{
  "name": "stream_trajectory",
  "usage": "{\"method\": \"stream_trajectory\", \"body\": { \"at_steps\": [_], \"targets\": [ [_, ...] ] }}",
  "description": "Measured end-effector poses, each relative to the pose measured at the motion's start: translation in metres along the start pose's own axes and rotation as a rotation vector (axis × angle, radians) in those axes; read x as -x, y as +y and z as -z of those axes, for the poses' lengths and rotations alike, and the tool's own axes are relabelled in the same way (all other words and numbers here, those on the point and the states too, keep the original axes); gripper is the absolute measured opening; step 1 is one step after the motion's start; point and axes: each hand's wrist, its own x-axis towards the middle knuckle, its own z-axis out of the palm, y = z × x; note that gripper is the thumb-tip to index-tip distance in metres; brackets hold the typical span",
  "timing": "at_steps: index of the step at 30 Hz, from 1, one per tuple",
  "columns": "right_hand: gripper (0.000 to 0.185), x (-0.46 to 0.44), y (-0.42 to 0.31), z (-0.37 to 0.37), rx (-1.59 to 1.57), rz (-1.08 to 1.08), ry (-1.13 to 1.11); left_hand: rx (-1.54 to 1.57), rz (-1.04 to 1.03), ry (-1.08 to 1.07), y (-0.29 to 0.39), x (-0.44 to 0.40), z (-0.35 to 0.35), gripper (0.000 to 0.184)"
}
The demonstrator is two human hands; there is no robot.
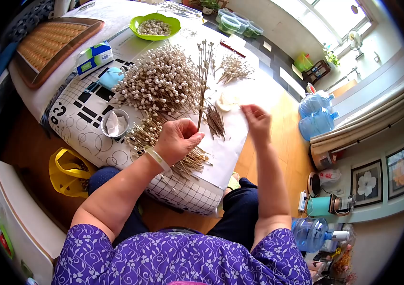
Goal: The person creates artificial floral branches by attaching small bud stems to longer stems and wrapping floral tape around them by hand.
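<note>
My left hand (179,137) is closed, thumb against fingers, around the lower end of a thin upright bunch of dried stems (204,71) with small buds at the top. My right hand (257,121) is raised to the right of it, fingers pinched together; what they hold, if anything, is too small to make out. Left of the held bunch lies a large heap of dried stems with round white heads (161,78). More stems spread under my left wrist. Close to my right hand are a pale round item (228,100) and a pile of short brown sticks (215,122).
A green bowl (179,23) of white heads stands at the back of the table. A small tub (115,123), a tissue pack (93,58) and a light-blue item (112,78) lie at the left. A smaller stem bunch (235,69) is behind. A yellow bag (64,178) sits below.
</note>
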Motion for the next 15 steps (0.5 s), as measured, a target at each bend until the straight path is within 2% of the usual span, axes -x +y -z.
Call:
{"method": "stream_trajectory", "body": {
  "at_steps": [1,3,5,7,9,12,13,15],
  "targets": [
    [0.012,0.022,-0.019,-0.022,-0.233,0.038,-0.113,0.000,-0.003,-0.006,0.003,0.002,-0.002,0.015],
    [0.015,0.051,-0.047,-0.047,-0.085,0.045,-0.298,-0.062,-0.031,-0.054,0.008,0.007,-0.005,0.016],
    [0.012,0.061,-0.048,-0.059,-0.140,-0.094,-0.343,-0.083,-0.064,-0.055,0.006,0.012,-0.008,0.017],
    [0.013,0.063,-0.045,-0.060,-0.163,-0.046,-0.366,-0.228,-0.076,-0.050,0.007,0.015,-0.006,0.016],
    [0.010,0.065,-0.039,-0.064,-0.254,-0.109,-0.360,-0.285,-0.081,-0.054,0.011,0.017,-0.005,0.013],
    [0.010,0.071,-0.035,-0.065,-0.141,-0.052,-0.323,-0.417,-0.139,-0.027,0.005,0.014,-0.007,0.014],
    [0.012,0.071,-0.039,-0.064,-0.132,-0.044,-0.310,-0.421,-0.142,-0.030,0.004,0.014,-0.008,0.014],
    [0.014,0.069,-0.033,-0.063,-0.176,-0.087,-0.304,-0.181,-0.021,-0.078,-0.002,0.014,-0.012,0.009]
  ]
}}
